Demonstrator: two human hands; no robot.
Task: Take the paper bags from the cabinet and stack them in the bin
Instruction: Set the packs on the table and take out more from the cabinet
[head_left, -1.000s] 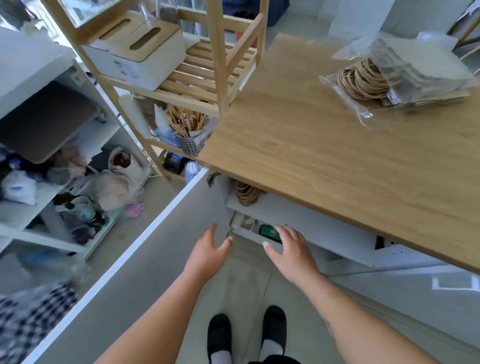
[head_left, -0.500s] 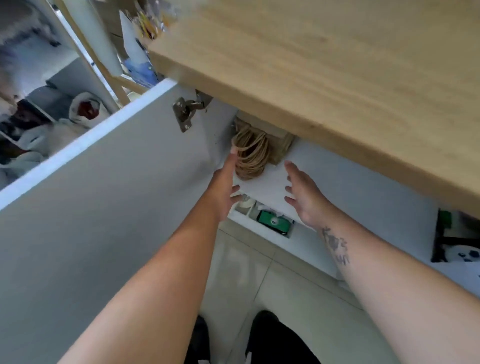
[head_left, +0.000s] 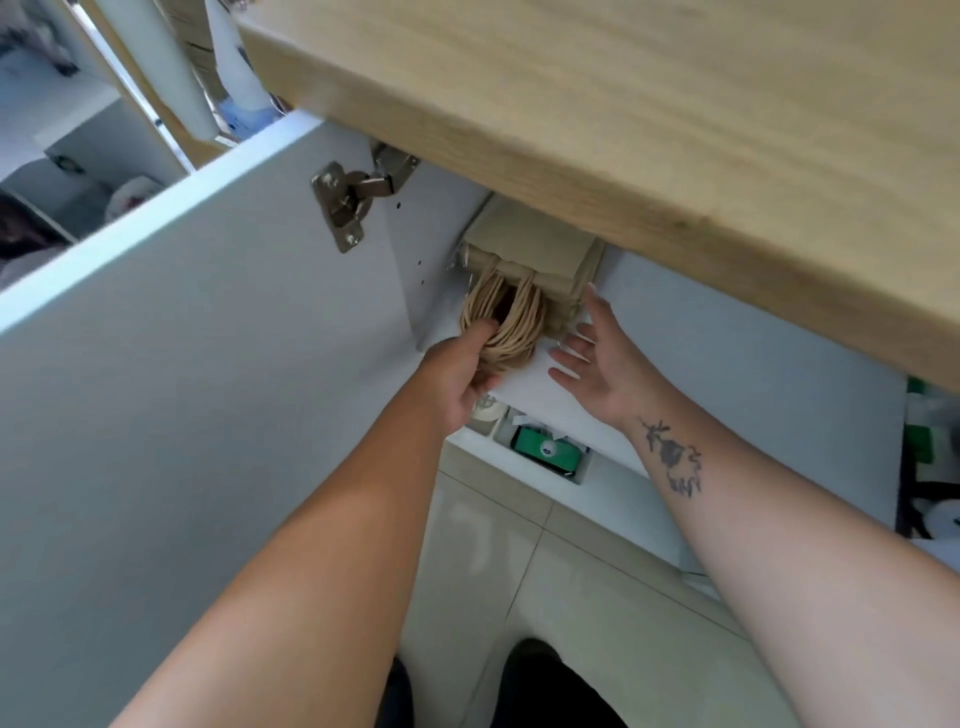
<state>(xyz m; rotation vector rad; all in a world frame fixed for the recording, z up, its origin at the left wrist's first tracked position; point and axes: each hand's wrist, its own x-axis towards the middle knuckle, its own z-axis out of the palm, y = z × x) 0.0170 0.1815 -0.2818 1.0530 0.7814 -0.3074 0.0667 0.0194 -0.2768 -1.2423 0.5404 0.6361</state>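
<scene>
Cabinet door stood swung open on your left, w/ a metal hinge near its top corner. Your L hand was at the front edge of the upper shelf, fingers curled into the bundle of twine handles and gripping them. The fingertips were hidden inside the loops.

The paper bags lay flat in a stack on that shelf, tucked under the wood countertop, just beyond your L hand. Their handle end pointed out toward you. The long axis ran front-to-back into the cabinet, far end hidden under the countertop.

Your R hand held nothing: fingers spread and straight, palm turned toward the stack's right side, index tip just beside the front right corner. Contact there: can't tell. Below the shelf, btw your wrists, a green item sat in a lower compartment.
</scene>
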